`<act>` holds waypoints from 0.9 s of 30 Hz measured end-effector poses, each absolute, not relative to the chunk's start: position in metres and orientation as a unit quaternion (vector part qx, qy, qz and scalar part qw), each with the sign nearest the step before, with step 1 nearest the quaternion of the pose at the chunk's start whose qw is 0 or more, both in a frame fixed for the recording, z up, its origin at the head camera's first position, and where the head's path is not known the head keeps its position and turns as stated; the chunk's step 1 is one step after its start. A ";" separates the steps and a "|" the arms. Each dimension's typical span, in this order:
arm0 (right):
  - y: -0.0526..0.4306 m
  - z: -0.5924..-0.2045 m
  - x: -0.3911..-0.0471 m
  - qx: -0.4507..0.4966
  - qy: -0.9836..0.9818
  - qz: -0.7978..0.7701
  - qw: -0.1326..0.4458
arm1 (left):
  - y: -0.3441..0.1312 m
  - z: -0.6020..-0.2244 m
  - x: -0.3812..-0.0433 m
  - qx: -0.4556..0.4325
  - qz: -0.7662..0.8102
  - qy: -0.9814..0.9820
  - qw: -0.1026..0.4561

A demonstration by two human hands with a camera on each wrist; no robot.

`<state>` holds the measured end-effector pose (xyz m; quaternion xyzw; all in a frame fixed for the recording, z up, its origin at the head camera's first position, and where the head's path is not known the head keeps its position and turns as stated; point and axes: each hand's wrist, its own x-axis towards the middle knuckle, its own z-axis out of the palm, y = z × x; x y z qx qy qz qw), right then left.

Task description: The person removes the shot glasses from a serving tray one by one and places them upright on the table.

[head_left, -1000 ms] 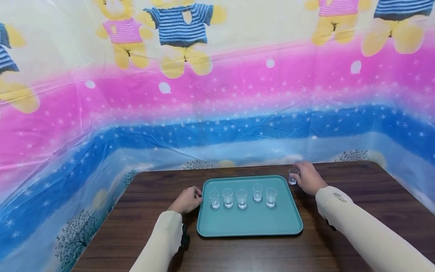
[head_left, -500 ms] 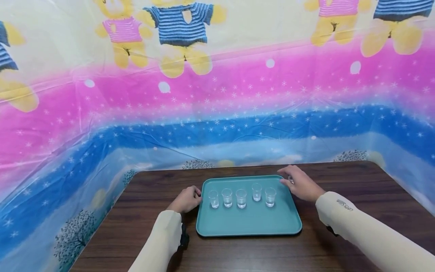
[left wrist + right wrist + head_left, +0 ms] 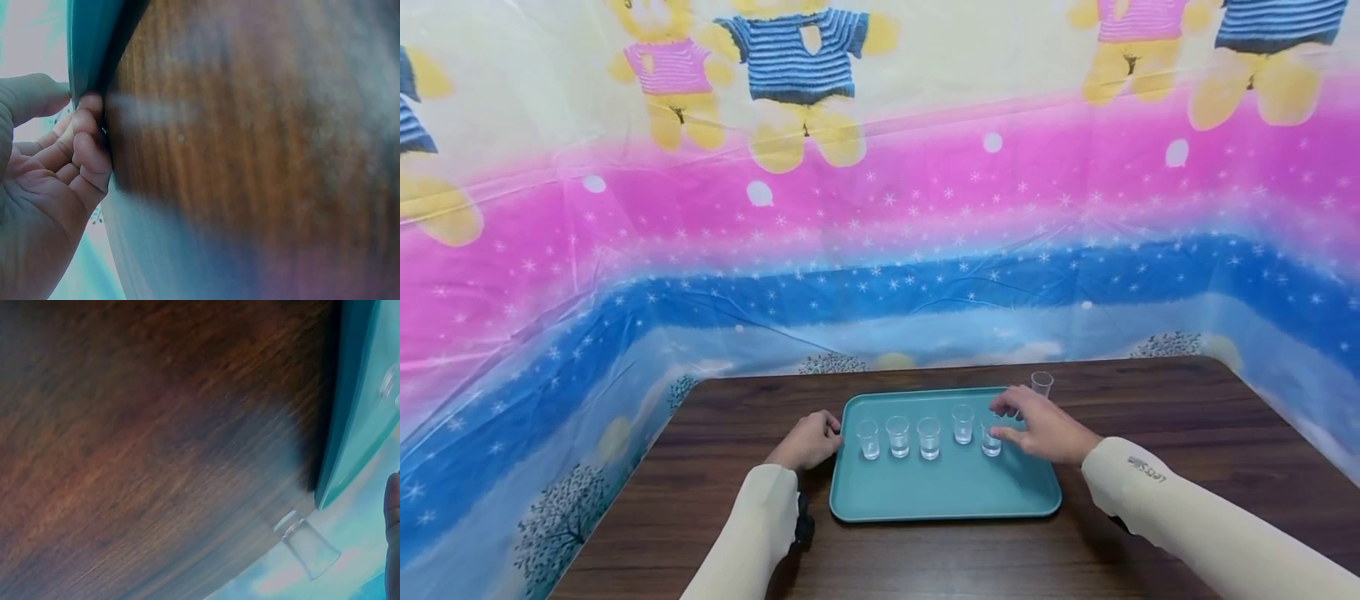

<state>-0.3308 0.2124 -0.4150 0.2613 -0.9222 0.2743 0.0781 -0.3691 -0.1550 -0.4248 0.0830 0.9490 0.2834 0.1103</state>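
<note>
In the head view a teal tray [image 3: 940, 493] lies on the table, bearing several small clear shot glasses, such as the leftmost glass [image 3: 869, 442]. At the tray's left rim my left hand [image 3: 807, 442] grips the edge; in the left wrist view its thumb [image 3: 44, 97] meets the rim, with curled fingers [image 3: 90, 156] beside and under it. My right hand [image 3: 1041, 427] reaches over the tray's right side, thumb and fingers spread around the rightmost glass [image 3: 991, 447], which they partly hide. Another shot glass [image 3: 1042, 383] stands on the table behind that hand; its base shows in the right wrist view.
The dark wooden table [image 3: 730, 483] extends on both sides of the tray, and its far edge meets a printed cloth backdrop [image 3: 880, 217]. Among the tray's glasses, one glass [image 3: 963, 425] stands slightly farther back than its neighbours.
My right hand has let go of the shot glass beyond the tray's right corner and moved left and nearer, to the rightmost glass on the tray. The left hand stays at the rim.
</note>
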 end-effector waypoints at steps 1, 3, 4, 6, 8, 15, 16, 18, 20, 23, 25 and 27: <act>0.212 -0.415 -0.331 0.263 -0.922 0.275 0.077 | -0.155 -0.425 -0.369 0.082 0.284 0.949 0.110; 0.212 -0.416 -0.331 0.265 -0.922 0.273 0.077 | -0.155 -0.425 -0.368 0.083 0.286 0.948 0.110; 0.212 -0.416 -0.331 0.267 -0.922 0.271 0.078 | -0.155 -0.424 -0.367 0.085 0.287 0.948 0.109; 0.212 -0.417 -0.332 0.271 -0.921 0.267 0.080 | -0.155 -0.424 -0.367 0.088 0.289 0.947 0.107; 0.212 -0.417 -0.331 0.272 -0.921 0.265 0.084 | -0.154 -0.424 -0.367 0.091 0.290 0.947 0.103; 0.212 -0.416 -0.329 0.266 -0.923 0.257 0.105 | -0.153 -0.423 -0.367 0.091 0.289 0.947 0.106; 0.213 -0.416 -0.329 0.263 -0.923 0.256 0.111 | -0.153 -0.423 -0.367 0.091 0.289 0.947 0.107; 0.216 -0.414 -0.330 0.258 -0.923 0.258 0.123 | -0.153 -0.423 -0.366 0.088 0.289 0.947 0.108; 0.220 -0.413 -0.331 0.255 -0.921 0.261 0.134 | -0.154 -0.422 -0.366 0.087 0.289 0.948 0.106; 0.227 -0.411 -0.334 0.252 -0.921 0.258 0.147 | -0.154 -0.423 -0.366 0.085 0.289 0.948 0.103; 0.233 -0.411 -0.334 0.246 -0.922 0.256 0.151 | -0.154 -0.423 -0.367 0.085 0.289 0.948 0.101; 0.239 -0.410 -0.335 0.238 -0.925 0.255 0.153 | -0.154 -0.423 -0.367 0.086 0.291 0.948 0.101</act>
